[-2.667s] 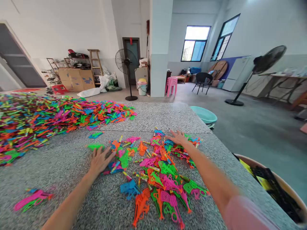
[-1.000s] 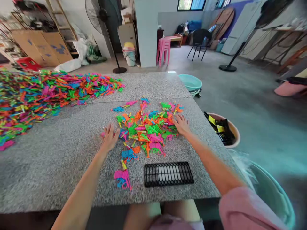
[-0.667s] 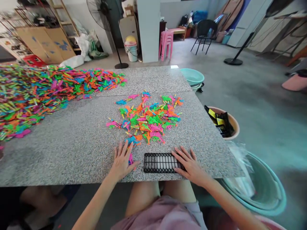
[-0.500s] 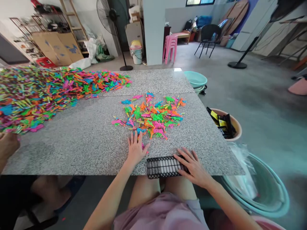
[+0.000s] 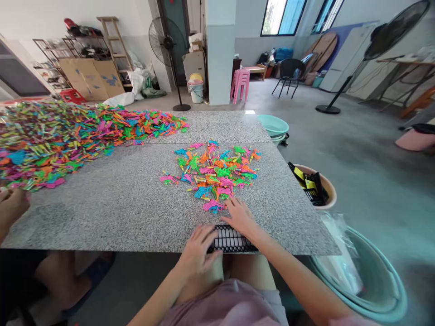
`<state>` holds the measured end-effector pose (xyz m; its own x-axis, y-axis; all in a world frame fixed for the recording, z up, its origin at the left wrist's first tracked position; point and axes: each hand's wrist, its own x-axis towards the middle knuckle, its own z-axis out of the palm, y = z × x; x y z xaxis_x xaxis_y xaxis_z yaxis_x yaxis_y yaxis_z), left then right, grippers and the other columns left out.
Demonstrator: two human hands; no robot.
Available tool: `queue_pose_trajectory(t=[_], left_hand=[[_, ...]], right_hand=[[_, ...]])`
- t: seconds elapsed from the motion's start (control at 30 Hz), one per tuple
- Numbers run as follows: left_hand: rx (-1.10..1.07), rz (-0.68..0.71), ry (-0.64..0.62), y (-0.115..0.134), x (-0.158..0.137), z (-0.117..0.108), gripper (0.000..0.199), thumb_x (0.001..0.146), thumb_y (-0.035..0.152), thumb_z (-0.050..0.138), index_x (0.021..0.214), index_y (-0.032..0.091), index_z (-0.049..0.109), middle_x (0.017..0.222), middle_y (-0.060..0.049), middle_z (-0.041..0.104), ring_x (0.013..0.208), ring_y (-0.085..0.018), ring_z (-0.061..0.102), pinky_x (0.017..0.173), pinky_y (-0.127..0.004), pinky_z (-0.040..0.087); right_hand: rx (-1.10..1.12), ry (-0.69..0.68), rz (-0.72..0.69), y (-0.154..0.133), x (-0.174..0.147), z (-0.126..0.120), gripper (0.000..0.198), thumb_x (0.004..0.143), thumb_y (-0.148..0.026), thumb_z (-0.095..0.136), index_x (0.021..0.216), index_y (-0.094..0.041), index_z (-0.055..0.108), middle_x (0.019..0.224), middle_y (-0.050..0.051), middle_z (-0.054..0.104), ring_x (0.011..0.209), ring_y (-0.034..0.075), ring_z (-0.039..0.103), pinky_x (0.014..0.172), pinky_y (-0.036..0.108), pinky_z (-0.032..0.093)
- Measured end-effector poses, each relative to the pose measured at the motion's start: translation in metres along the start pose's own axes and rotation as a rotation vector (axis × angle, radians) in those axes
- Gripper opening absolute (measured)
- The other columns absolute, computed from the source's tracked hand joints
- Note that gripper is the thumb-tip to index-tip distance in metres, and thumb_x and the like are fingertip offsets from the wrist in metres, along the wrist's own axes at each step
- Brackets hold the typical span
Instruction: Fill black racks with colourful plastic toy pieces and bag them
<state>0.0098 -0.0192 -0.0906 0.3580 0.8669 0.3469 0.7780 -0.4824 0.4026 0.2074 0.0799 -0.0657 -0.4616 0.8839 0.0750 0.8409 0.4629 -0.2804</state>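
Observation:
A black plastic lattice tray [image 5: 234, 239] lies at the table's front edge, in front of my lap. My left hand [image 5: 198, 249] is at its left end, the fingers stretched over the rim and the thumb apart. Above the tray, my right hand [image 5: 242, 218] reaches forward with fingers extended, at the near edge of a loose pile of colourful plastic toy guns [image 5: 222, 172]. Its fingertips are close to a pink toy gun [image 5: 213, 205] and a green one; whether they touch is unclear. No toy shows in either hand.
A large heap of similar toys [image 5: 84, 136] covers the granite table's [image 5: 118, 203] left side. Another person's hand [image 5: 13, 206] is at the left edge. Right of the table stand a tub with black trays [image 5: 331, 192] and a large green tub [image 5: 390, 280] with clear plastic bags.
My left hand has drawn back from the toys to the tray's left end. My right hand has left the tray's right end and moved forward and left to the pile. The camera has tilted up.

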Motion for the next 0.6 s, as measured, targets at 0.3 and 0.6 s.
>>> queue_pose_trajectory(t=[0.3,0.6], left_hand=[[-0.077,-0.079,0.108,0.004,0.010,0.016,0.039,0.100,0.036,0.047,0.136,0.022,0.053,0.134,-0.014,0.061,0.130,-0.029,0.051,0.109,-0.057,0.038],[-0.475,-0.179,0.005,0.041,0.076,0.030,0.053,0.104,0.047,0.025,0.086,0.016,0.063,0.066,-0.003,0.066,0.056,-0.014,0.063,0.055,-0.024,0.051]], right_hand=[[0.395,0.040,-0.018,0.045,0.004,-0.039,0.018,0.092,-0.013,0.050,0.091,-0.018,0.068,0.093,0.006,0.068,0.088,0.019,0.063,0.082,0.031,0.048],[0.937,0.207,0.304,0.051,-0.042,-0.065,0.044,0.083,-0.053,0.059,0.110,-0.019,0.065,0.087,0.003,0.064,0.065,0.013,0.054,0.057,0.025,0.044]])
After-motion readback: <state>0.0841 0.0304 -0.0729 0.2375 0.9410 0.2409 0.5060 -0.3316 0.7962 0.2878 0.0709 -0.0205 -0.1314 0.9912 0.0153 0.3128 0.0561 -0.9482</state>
